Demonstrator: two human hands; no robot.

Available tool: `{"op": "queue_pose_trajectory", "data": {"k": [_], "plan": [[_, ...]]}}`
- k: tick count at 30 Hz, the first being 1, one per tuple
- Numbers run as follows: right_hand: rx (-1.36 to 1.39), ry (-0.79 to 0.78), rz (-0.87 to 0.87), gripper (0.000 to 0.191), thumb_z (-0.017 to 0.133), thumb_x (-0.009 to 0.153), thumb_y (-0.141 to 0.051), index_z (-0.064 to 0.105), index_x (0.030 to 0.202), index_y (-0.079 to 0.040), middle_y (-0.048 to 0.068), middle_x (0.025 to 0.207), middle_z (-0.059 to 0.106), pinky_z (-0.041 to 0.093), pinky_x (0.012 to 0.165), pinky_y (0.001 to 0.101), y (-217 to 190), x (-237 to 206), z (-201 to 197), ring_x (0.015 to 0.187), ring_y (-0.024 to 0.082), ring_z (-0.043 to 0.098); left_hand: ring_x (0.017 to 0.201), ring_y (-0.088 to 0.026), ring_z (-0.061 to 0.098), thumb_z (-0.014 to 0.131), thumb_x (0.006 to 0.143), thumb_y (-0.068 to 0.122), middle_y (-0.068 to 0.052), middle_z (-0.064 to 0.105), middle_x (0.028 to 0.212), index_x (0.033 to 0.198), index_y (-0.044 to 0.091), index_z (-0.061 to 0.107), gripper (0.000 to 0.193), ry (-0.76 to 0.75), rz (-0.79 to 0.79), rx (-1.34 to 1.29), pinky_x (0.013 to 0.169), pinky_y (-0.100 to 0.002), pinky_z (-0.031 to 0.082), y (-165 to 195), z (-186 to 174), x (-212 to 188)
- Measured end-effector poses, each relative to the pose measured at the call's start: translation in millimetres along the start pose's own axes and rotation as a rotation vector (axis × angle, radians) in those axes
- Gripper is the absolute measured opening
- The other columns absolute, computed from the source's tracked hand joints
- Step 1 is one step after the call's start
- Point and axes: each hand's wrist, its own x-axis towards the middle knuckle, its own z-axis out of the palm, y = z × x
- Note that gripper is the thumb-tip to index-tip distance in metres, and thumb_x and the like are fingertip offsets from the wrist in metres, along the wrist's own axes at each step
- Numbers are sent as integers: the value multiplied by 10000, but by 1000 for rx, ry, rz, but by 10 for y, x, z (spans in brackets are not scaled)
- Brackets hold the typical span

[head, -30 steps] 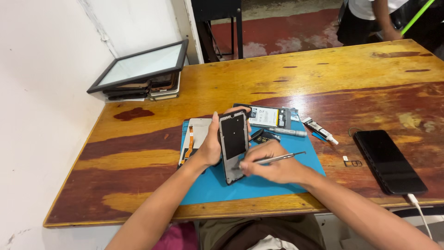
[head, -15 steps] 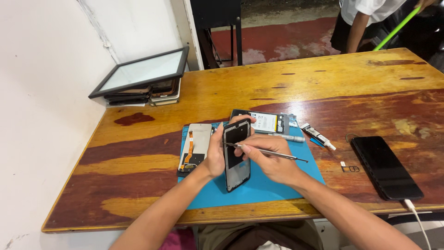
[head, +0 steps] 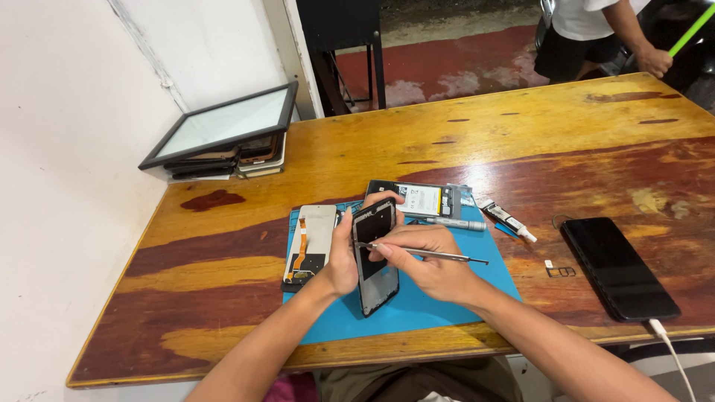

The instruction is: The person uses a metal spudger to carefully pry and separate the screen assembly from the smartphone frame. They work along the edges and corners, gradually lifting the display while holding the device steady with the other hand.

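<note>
Fingers [head: 372,199] of the left hand [head: 344,257] curl over the top edge of a dark phone frame [head: 375,253], thumb along its left side, so the frame stands tilted between them with its lower end resting on the blue mat [head: 447,298]. The right hand [head: 432,260] is closed on a thin metal tool [head: 428,254], pinched between thumb and forefinger; the tool lies across the frame (its tip touches the upper part of the frame's inner face, its tail points right over the mat). Both hands meet at the frame, the right fingers just beside its right edge.

Left of the left hand, partly on the mat, lies a pale phone panel with an orange flex cable [head: 309,242]. Behind the frame sit an opened phone body showing its battery [head: 417,199] and a silver pen-like tool [head: 447,222], with a small glue tube [head: 506,221] just to the right. Farther right on the wooden counter [head: 521,134] lies a black phone [head: 618,266] with a white cable [head: 670,350] plugged in, a small tray piece [head: 560,271] near it. At the far left corner, a dark-framed screen [head: 223,126] rests on a stack of devices.
</note>
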Motion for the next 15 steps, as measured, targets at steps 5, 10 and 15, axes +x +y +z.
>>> {"op": "queue_pose_trajectory", "data": {"k": [5, 10, 15], "plan": [[-37, -57, -48, 199, 668, 981, -150, 778, 963, 15, 73, 862, 797, 567, 686, 285, 0, -17, -4, 764, 126, 697, 941, -148, 540, 115, 1043, 632, -50, 562, 1061, 1430, 37, 432, 778, 52, -44, -9, 847, -289, 457, -38, -33, -24], [-78, -147, 0, 196, 668, 969, -135, 774, 902, 15, 84, 817, 784, 547, 652, 291, 9, -34, 23, 710, 133, 675, 977, -166, 555, 140, 1052, 635, -71, 568, 1069, 1413, 41, 442, 758, 82, -32, -142, 908, -309, 485, -147, -121, -2], [-91, -231, 12, 191, 668, 956, -133, 770, 878, 7, 94, 790, 773, 552, 651, 296, -22, -44, 30, 699, 147, 703, 967, -174, 566, 181, 1056, 654, -87, 565, 1076, 1411, 46, 454, 755, 71, -14, -240, 872, -338, 533, -233, -194, -7]]}}
